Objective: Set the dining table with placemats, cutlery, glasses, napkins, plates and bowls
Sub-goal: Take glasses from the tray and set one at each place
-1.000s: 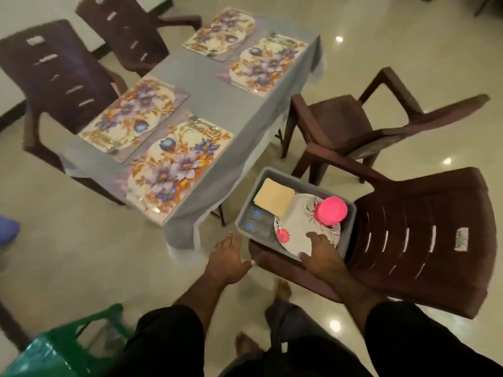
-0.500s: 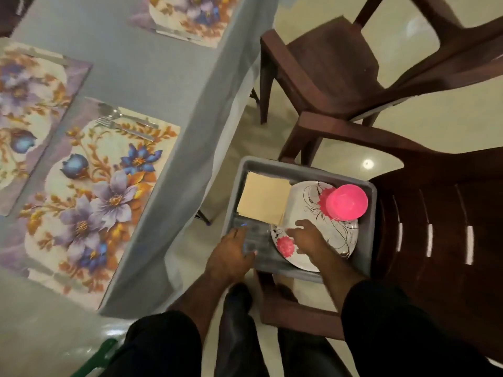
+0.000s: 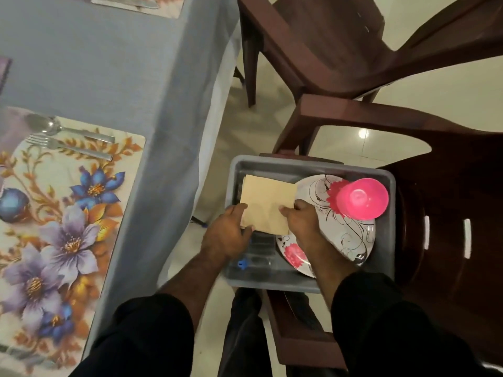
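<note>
A grey tray [image 3: 304,165] rests on the arm of a brown chair. In it lie a stack of cream napkins [image 3: 268,198], a white plate [image 3: 345,235] with pink flowers, an upturned pink bowl [image 3: 362,198] on that plate, and clear glasses [image 3: 258,261] at the near left. My left hand [image 3: 227,235] pinches the napkins' near left corner. My right hand [image 3: 300,217] pinches their near right edge. On the table at left, a floral placemat [image 3: 54,213] carries a spoon [image 3: 62,127] and a fork [image 3: 68,148].
The grey-clothed table [image 3: 109,63] fills the left, its cloth hanging close to the tray. A second brown chair [image 3: 326,44] stands beyond the tray at the top. The chair [image 3: 449,213] bearing the tray fills the right. Another placemat's edge [image 3: 141,4] shows at the top.
I have leaned in closer to the tray. Both hands moved from the tray's near side and the plate up to the napkins and now pinch them.
</note>
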